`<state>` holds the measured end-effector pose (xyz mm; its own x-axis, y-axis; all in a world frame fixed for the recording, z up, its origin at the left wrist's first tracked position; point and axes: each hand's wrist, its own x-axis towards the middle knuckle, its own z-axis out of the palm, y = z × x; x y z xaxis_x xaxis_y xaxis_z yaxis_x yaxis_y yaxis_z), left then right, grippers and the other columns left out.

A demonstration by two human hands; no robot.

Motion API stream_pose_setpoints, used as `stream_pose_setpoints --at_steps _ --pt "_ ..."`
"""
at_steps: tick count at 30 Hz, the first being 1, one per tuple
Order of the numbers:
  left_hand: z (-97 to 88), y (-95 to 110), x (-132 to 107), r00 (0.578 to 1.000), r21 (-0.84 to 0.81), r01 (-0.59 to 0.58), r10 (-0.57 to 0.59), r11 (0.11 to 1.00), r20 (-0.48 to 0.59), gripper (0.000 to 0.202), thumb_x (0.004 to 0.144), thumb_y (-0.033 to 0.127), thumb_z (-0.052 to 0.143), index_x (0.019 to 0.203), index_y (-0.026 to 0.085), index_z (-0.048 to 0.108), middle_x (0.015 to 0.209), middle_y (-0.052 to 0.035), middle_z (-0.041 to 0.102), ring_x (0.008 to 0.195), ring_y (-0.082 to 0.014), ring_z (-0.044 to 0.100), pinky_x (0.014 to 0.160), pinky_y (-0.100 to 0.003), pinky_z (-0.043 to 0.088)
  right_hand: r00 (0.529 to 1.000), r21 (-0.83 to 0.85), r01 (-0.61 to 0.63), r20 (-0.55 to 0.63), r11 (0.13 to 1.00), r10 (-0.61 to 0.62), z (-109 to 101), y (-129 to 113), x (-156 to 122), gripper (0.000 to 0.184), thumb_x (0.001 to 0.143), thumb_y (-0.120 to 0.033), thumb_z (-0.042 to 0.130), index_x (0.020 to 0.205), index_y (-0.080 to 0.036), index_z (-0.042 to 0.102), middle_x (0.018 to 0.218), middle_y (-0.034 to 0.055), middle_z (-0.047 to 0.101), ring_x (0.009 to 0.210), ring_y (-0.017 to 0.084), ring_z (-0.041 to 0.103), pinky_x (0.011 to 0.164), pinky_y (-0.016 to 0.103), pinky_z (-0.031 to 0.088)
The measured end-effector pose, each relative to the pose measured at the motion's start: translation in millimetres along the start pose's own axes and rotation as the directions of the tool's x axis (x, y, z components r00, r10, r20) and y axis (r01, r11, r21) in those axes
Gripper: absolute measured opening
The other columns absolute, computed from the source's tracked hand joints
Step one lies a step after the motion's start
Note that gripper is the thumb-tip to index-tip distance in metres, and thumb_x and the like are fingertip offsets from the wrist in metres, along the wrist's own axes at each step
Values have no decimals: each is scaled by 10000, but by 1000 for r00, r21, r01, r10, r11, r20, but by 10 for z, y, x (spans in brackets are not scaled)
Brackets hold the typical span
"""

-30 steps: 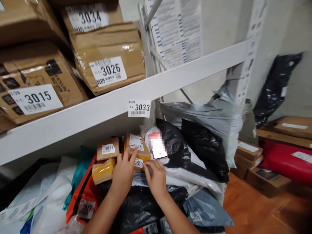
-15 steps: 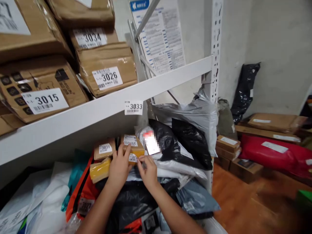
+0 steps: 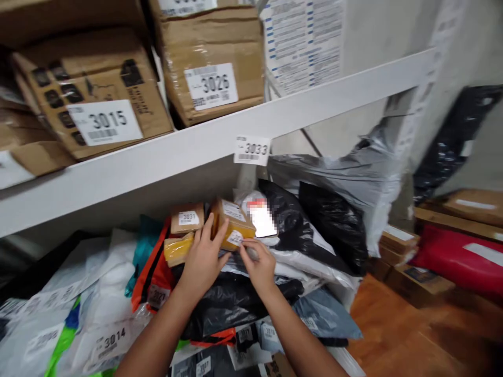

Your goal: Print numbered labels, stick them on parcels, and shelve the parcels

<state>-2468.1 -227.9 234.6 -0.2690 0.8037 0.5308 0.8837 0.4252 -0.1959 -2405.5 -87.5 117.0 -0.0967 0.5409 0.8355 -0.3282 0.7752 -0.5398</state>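
Note:
My left hand (image 3: pixel 202 259) lies against a small brown box wrapped in yellow tape (image 3: pixel 232 225), fingers closed around its left side. My right hand (image 3: pixel 257 264) pinches a small white number sticker (image 3: pixel 234 239) on the front of that box. The box rests on a heap of black and white plastic mail bags (image 3: pixel 291 235) under a white shelf board (image 3: pixel 204 152). Just left of it sit another small box marked 3031 (image 3: pixel 187 217) and a yellow padded parcel (image 3: pixel 178 248).
On the shelf above stand cardboard boxes labelled 3015 (image 3: pixel 94 104) and 3026 (image 3: pixel 212 63). A 3033 tag (image 3: pixel 252 150) hangs from the shelf edge. More bags, one marked 3014 (image 3: pixel 112 339), fill the lower left. Boxes and a red parcel (image 3: pixel 463 256) lie on the wooden floor at right.
The view swung right, then back left and slightly down. Both hands stayed on the small box, the right fingers still working on the sticker at its front.

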Motion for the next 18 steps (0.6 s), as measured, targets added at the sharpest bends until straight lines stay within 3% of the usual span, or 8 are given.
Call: stream_pose_setpoints --at_steps 3,7,9,11,13,15,18 --pt "-254 -394 -391 967 -98 104 -124 990 -225 412 979 224 510 1385 208 445 1392 -122 398 1242 -300 424 1040 -476 417 1000 -47 20 -16 999 -21 -39 43 -25 82 843 -170 689 900 -216 651 887 49 708 838 200 685 786 347 562" --pt "-441 -805 -779 899 -132 205 -240 970 -367 335 996 368 472 1289 212 515 1280 -112 490 1165 -311 495 981 -524 445 998 -25 52 28 998 -52 -44 62 -39 84 855 -159 676 850 -221 620 845 36 682 795 189 671 733 324 553" --pt "-388 -795 -718 913 -103 134 -163 986 -373 386 976 330 498 1343 215 475 1342 -122 447 1199 -313 472 984 -519 452 997 -19 69 25 997 -69 -30 20 -31 94 878 -138 635 843 -220 605 841 36 674 789 182 668 715 309 547" --pt "-281 -641 -502 957 -67 17 -35 998 -288 547 909 184 552 1429 227 388 1447 -116 350 1289 -301 394 1020 -480 446 997 -18 79 -3 997 -80 -13 -47 -11 107 891 -129 608 834 -219 595 837 37 670 787 179 667 706 300 543" --pt "-173 -418 -234 990 48 -87 91 995 -104 866 765 21 638 1506 273 269 1545 -73 214 1390 -308 246 1090 -493 384 997 0 70 -15 998 -70 -4 -113 18 115 898 -133 596 819 -216 587 827 34 671 780 174 667 703 292 538" --pt "-87 -209 -12 985 129 -171 166 977 50 1086 612 -56 632 1534 311 189 1586 -26 84 1435 -338 109 1127 -574 298 1000 40 24 -19 999 -23 -8 -143 48 123 901 -158 602 793 -211 578 814 31 674 770 169 668 705 288 533" --pt "-13 17 149 977 153 -187 167 970 134 1122 568 -72 584 1547 276 162 1591 -42 8 1451 -326 11 1135 -550 292 994 135 -105 -20 985 109 -30 -74 77 154 896 -238 629 760 -202 566 813 42 676 765 175 666 704 297 532"
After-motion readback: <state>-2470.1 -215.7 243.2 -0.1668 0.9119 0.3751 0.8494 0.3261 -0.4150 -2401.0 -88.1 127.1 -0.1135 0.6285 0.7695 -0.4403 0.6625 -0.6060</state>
